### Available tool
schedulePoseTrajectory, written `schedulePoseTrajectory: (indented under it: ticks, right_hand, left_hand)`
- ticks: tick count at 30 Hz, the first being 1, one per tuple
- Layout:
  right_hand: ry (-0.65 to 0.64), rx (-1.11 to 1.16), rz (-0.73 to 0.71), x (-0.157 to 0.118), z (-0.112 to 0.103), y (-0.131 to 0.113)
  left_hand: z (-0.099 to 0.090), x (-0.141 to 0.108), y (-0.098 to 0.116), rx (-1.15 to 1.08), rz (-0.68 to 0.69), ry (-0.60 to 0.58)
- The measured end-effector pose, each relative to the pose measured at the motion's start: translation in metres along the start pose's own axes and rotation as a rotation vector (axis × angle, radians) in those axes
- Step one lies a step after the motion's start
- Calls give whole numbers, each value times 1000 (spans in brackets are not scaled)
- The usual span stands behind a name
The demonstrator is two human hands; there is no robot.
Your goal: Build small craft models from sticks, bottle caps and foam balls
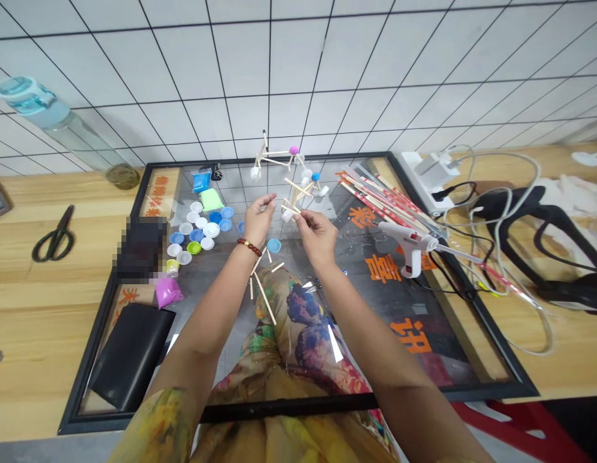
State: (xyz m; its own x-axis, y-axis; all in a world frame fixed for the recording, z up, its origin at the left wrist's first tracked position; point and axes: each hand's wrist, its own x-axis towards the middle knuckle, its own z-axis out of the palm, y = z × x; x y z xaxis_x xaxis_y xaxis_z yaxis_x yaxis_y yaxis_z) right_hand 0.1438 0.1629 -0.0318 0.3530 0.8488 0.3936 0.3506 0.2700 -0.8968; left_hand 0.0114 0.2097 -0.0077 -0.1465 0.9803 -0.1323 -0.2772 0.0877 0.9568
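Note:
My right hand point(318, 236) pinches a small piece made of pale wooden sticks point(293, 207) and a white bottle cap point(287, 216), raised over the glass panel point(366, 347). To its left, my left hand point(258, 220) has its fingers stretched forward and holds nothing that I can make out. Just beyond the hands stands a stick-and-cap model with a blue-topped joint point(316, 177). Farther back is a stick frame point(278, 154) with a pink ball point(293, 150). A blue cap point(274, 245) and loose cut sticks point(264, 297) lie on the glass nearer my body.
White, blue and green caps point(201, 223) lie left, near bags of blue point(201, 182), green point(211, 199) and pink point(168, 292) material. A white glue gun point(408, 245), wrapped sticks point(383, 196) and cables point(515, 193) are right. Scissors point(57, 238) and a bottle point(81, 132) are far left.

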Motion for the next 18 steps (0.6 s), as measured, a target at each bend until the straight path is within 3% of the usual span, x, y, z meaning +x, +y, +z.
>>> schedulePoseTrajectory:
  ticks: [6, 18]
  right_hand:
    - [2, -57, -19, -1, 1, 0]
    - [24, -113, -50, -1, 0, -3]
  left_hand:
    - [2, 2, -10, 29, 20, -136]
    - [0, 4, -16, 15, 71, -97]
